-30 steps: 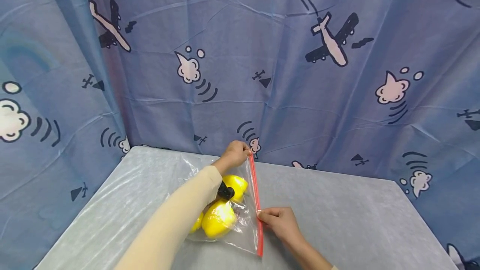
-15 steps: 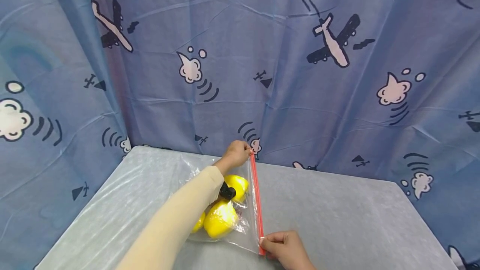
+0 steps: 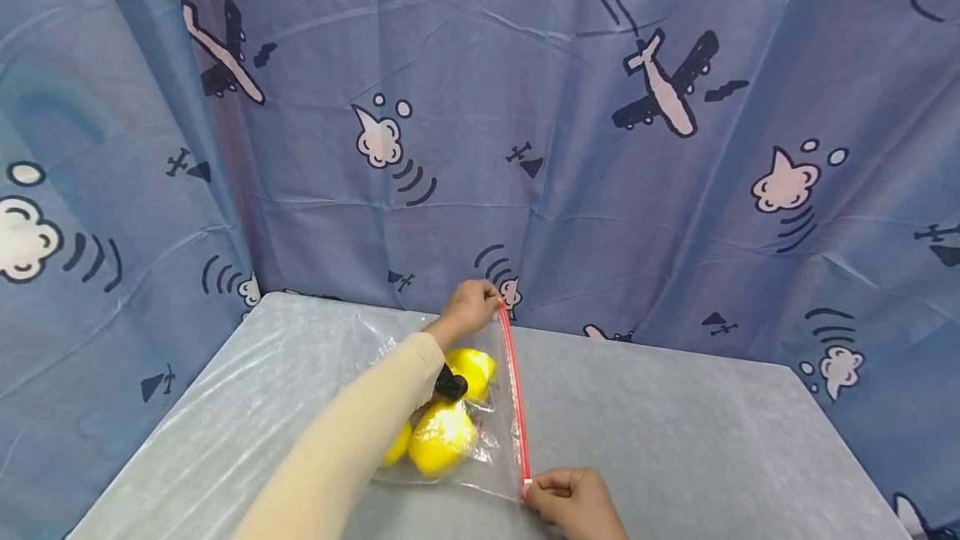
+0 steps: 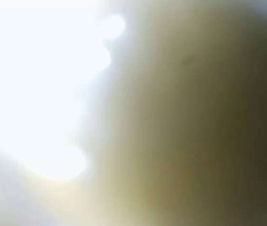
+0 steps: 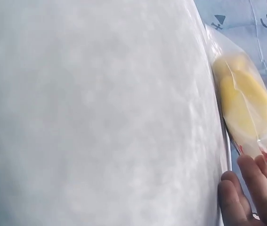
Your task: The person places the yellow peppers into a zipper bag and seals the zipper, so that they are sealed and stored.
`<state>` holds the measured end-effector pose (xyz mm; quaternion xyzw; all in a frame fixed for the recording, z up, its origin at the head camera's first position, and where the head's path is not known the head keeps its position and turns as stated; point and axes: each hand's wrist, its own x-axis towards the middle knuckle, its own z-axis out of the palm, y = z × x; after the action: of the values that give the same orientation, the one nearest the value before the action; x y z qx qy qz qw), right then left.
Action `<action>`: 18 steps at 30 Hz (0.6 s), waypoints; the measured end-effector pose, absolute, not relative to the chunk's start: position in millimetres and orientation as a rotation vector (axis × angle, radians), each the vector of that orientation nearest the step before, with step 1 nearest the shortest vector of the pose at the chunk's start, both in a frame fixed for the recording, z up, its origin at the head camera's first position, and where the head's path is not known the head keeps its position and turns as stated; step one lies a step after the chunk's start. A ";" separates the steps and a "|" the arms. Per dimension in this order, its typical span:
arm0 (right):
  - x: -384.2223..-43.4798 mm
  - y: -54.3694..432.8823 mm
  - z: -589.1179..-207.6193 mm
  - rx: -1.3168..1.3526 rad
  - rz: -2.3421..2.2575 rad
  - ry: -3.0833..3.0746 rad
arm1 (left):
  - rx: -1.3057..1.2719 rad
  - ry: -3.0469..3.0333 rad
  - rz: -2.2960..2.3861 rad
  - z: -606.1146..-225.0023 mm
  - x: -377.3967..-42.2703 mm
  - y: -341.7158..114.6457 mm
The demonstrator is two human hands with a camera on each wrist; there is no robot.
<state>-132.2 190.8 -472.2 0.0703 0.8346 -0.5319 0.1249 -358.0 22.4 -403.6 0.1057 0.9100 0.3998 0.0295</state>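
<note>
A clear zip bag with a red zip strip lies on the table, the strip running from the far side to the near side. Inside it are yellow lemons, partly hidden under the left forearm. My left hand pinches the far end of the strip. At the near end, my right hand pinches a small white slider between thumb and finger. In the right wrist view, the right hand is at the bag's red edge, the lemons beyond it. The left wrist view is too blurred to read.
A grey-white cover spreads over the table, with its far edge against a blue curtain printed with planes and clouds. A black wrist device on the left arm hangs over the bag.
My right hand has slid along the red strip from its middle to its near end, the white slider moving with it. The left hand stays at the far end.
</note>
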 end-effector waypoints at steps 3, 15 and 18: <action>-134.4 191.7 -470.0 0.200 -1.540 2.419 | 0.361 2.800 1.260 -403.4 -358.1 19.2; -139.9 207.3 -472.8 0.036 -1.375 2.350 | 0.593 2.780 1.251 -412.7 -352.6 18.1; -143.4 216.2 -468.4 -0.007 -1.290 2.343 | 0.659 2.745 1.280 -410.9 -347.7 12.8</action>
<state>-143.4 216.2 -468.4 -0.0027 0.8522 -0.4693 0.2314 -347.7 12.8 -410.9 0.2125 0.8854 0.4129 0.0208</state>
